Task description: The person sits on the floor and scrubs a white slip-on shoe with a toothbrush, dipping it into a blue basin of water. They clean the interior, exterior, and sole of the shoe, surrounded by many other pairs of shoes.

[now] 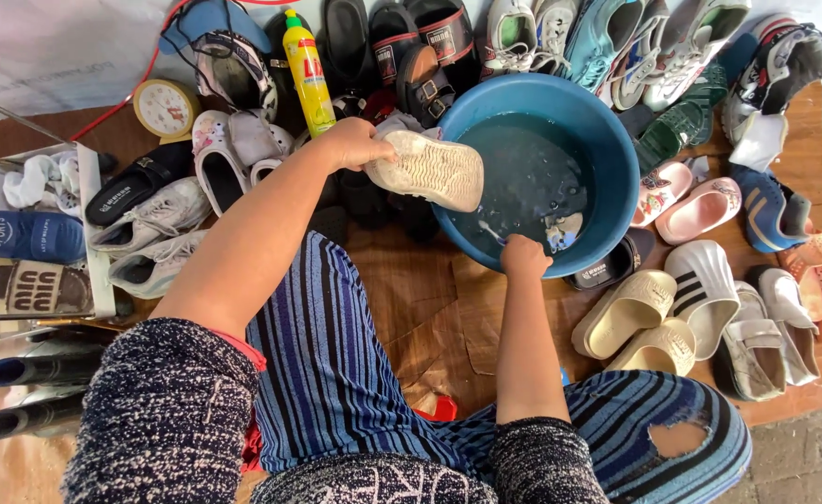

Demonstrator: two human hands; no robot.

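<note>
My left hand (353,143) grips the heel end of a pale shoe (427,168), sole turned up, held over the near left rim of a blue basin (607,140) of soapy water. At the basin's near rim, my right hand (525,254) is closed around a brush (560,231) that dips into the water, only its pale head and a thin handle showing. The shoe and the brush are apart.
Many shoes, sandals and slippers ring the basin on brown cardboard: dark sandals (402,47) behind, sneakers (616,37) at back right, cream slides (635,313) at right. A yellow detergent bottle (308,70) and a small clock (166,109) stand at back left. My striped-trousered knees fill the foreground.
</note>
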